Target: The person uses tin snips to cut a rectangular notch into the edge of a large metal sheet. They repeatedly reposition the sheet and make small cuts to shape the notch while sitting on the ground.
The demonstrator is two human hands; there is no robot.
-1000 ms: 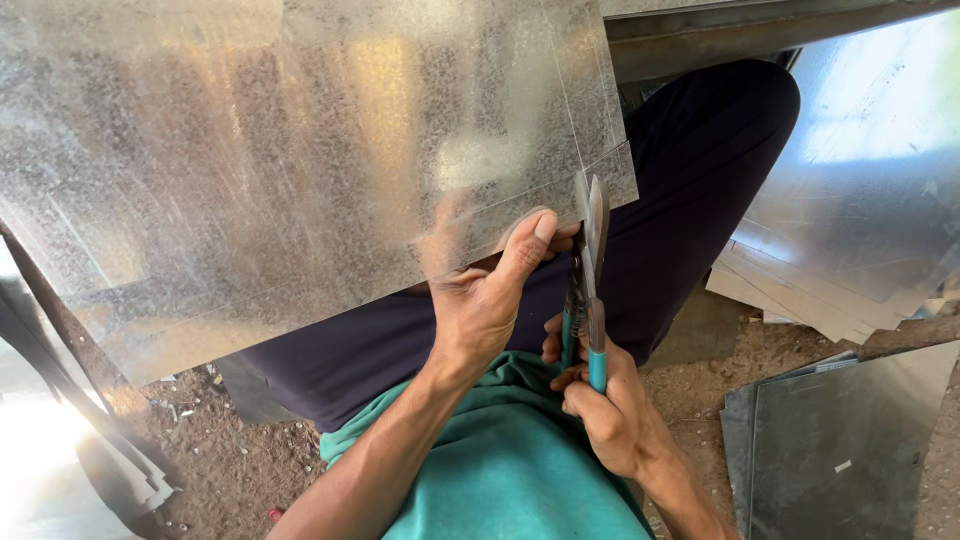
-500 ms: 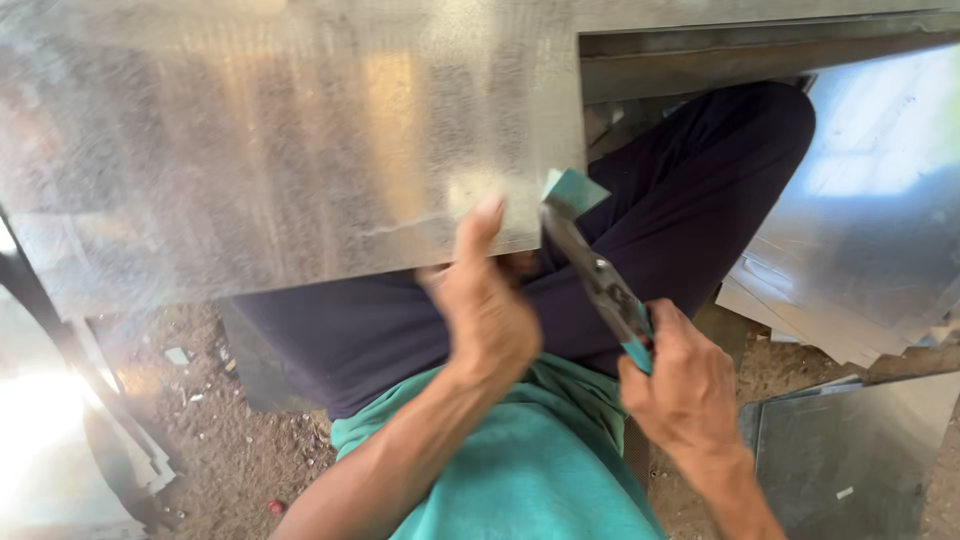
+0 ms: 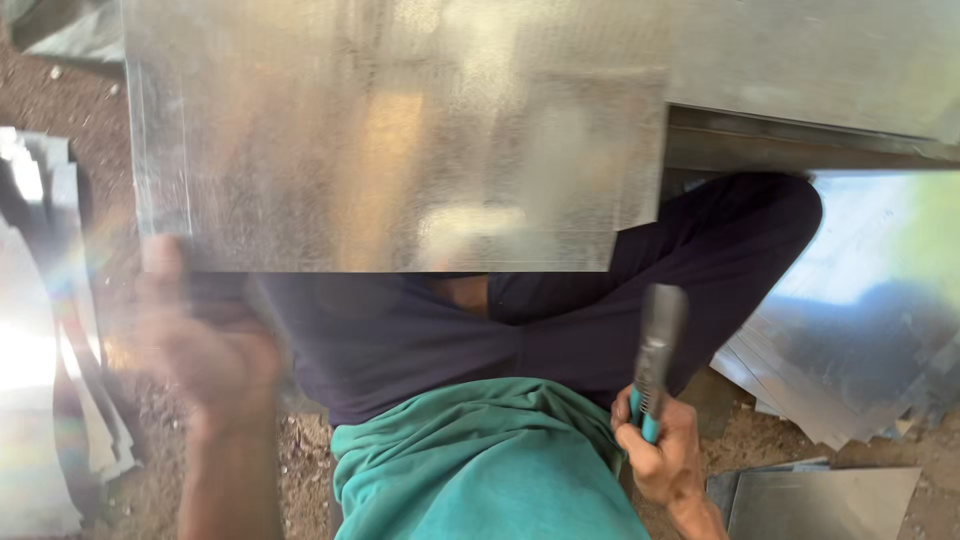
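A large galvanized metal sheet (image 3: 390, 140) lies across my lap, over my dark trousers (image 3: 560, 330) and green shirt (image 3: 480, 460). My left hand (image 3: 205, 350) is blurred by motion at the sheet's lower left corner, with the thumb up against the near edge as if gripping it. My right hand (image 3: 665, 455) is low on the right, clear of the sheet, closed around the blue handles of metal tin snips (image 3: 658, 345). The snips point upward with their blades closed, just below the sheet's lower right corner.
A stack of shiny metal sheets (image 3: 870, 330) lies on the dirt ground at the right, with a smaller flat piece (image 3: 820, 500) at the bottom right. Cut metal strips (image 3: 45, 340) are piled at the left. A dark metal beam (image 3: 800, 145) runs behind the sheet's right side.
The sheet has swung round and now sits square to me. My left hand slid from the sheet's near edge to its lower left corner. My right hand pulled the snips down and away.
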